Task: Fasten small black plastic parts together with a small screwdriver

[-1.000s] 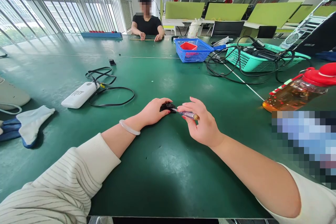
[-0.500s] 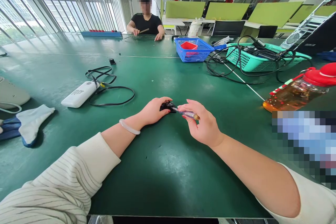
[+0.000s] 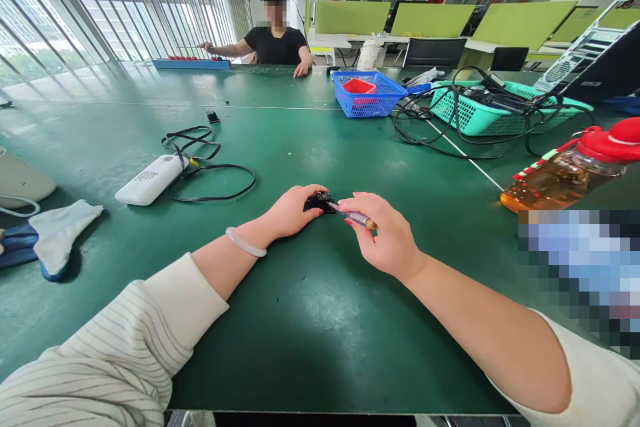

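Observation:
In the middle of the green table, my left hand (image 3: 293, 212) pinches a small black part (image 3: 325, 202) between thumb and fingers. Fine metallic detail shows on its top, but its exact kind is too small to tell. My right hand (image 3: 389, 237) grips a screwdriver (image 3: 361, 219) with a clear, purplish handle and a brownish end. The tool slants down to the left, its tip at the black part; whether it touches a screw I cannot see. My fingers cover some of both things.
A white power bank-like box (image 3: 150, 180) with a black cable (image 3: 215, 199) lies left, near a glove (image 3: 65, 233). A blue basket (image 3: 367, 103), a green basket (image 3: 465, 113) with cables and a red-lidded bottle (image 3: 565, 177) stand right. A person (image 3: 280, 47) sits opposite.
My hands keep nearly the same place, with the screwdriver still at the black part. Across the table, the person's arm has stretched out toward the blue strip with red pieces.

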The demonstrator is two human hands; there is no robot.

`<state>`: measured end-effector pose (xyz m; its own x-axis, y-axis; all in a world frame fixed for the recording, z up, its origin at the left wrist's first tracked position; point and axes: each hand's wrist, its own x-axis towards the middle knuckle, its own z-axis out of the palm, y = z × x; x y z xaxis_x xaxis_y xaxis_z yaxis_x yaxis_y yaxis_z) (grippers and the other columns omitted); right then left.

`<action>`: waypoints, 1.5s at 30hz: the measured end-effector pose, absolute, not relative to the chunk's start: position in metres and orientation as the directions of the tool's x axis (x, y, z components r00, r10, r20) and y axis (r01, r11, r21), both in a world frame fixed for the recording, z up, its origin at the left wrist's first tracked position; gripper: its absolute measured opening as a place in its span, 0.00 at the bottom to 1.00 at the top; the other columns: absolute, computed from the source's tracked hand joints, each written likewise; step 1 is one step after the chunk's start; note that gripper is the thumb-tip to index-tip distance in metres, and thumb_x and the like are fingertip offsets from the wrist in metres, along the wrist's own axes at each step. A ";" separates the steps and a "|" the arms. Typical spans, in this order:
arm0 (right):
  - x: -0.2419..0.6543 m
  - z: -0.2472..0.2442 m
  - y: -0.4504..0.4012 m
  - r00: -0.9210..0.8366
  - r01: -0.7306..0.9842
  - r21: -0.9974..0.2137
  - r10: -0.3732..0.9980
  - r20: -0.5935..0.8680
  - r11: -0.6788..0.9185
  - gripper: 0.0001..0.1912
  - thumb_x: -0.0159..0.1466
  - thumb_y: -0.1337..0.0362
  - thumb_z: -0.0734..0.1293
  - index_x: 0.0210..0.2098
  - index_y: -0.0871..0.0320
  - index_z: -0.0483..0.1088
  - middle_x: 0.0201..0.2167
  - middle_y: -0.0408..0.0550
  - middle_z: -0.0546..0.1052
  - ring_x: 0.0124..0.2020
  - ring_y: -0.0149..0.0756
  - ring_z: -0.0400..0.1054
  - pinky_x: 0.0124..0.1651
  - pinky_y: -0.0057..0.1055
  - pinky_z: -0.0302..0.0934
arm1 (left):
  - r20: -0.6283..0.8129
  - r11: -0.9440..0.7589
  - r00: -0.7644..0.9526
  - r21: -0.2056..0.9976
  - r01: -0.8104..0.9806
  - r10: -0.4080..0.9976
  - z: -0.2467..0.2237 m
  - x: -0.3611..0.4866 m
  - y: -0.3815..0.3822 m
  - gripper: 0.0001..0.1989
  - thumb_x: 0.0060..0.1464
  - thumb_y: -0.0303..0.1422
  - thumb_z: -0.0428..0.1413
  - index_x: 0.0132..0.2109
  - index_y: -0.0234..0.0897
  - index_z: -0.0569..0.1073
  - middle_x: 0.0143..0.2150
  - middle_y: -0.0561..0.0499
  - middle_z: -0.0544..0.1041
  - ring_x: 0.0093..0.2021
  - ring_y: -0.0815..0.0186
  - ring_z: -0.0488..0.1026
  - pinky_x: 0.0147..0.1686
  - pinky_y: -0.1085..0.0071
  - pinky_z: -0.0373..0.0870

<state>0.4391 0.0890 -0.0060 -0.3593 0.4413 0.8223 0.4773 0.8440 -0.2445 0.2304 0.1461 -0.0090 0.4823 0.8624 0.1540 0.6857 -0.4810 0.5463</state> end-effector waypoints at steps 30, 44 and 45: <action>0.455 -0.027 0.131 0.284 -0.222 -0.949 0.946 0.158 0.225 0.21 0.51 0.54 0.78 0.32 0.54 0.65 0.29 0.38 0.76 0.35 0.35 0.77 0.52 0.46 0.71 | 0.129 -0.479 0.498 0.554 0.681 0.857 -0.006 0.230 0.144 0.19 0.57 0.34 0.55 0.56 0.42 0.71 0.53 0.49 0.77 0.54 0.57 0.71 0.55 0.59 0.69; 0.454 -0.030 0.130 0.123 -0.260 -0.951 0.982 0.142 0.170 0.21 0.49 0.57 0.78 0.35 0.53 0.65 0.34 0.40 0.80 0.42 0.40 0.78 0.56 0.52 0.68 | 0.093 -0.445 0.479 0.557 0.701 0.873 -0.002 0.231 0.142 0.23 0.57 0.34 0.54 0.60 0.41 0.68 0.55 0.47 0.76 0.56 0.57 0.69 0.57 0.58 0.67; 0.455 -0.030 0.130 0.110 -0.255 -0.952 0.983 0.145 0.169 0.20 0.50 0.57 0.78 0.34 0.53 0.65 0.34 0.41 0.80 0.42 0.40 0.78 0.57 0.52 0.67 | 0.092 -0.444 0.479 0.556 0.703 0.873 -0.002 0.231 0.142 0.23 0.57 0.34 0.54 0.60 0.41 0.68 0.55 0.47 0.76 0.56 0.56 0.69 0.57 0.58 0.67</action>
<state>0.4548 0.1296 -0.0300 0.1104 0.9832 0.1453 -0.2552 0.1693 -0.9519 0.2312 0.1421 -0.0023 0.4791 0.8730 0.0917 0.7029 -0.4442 0.5555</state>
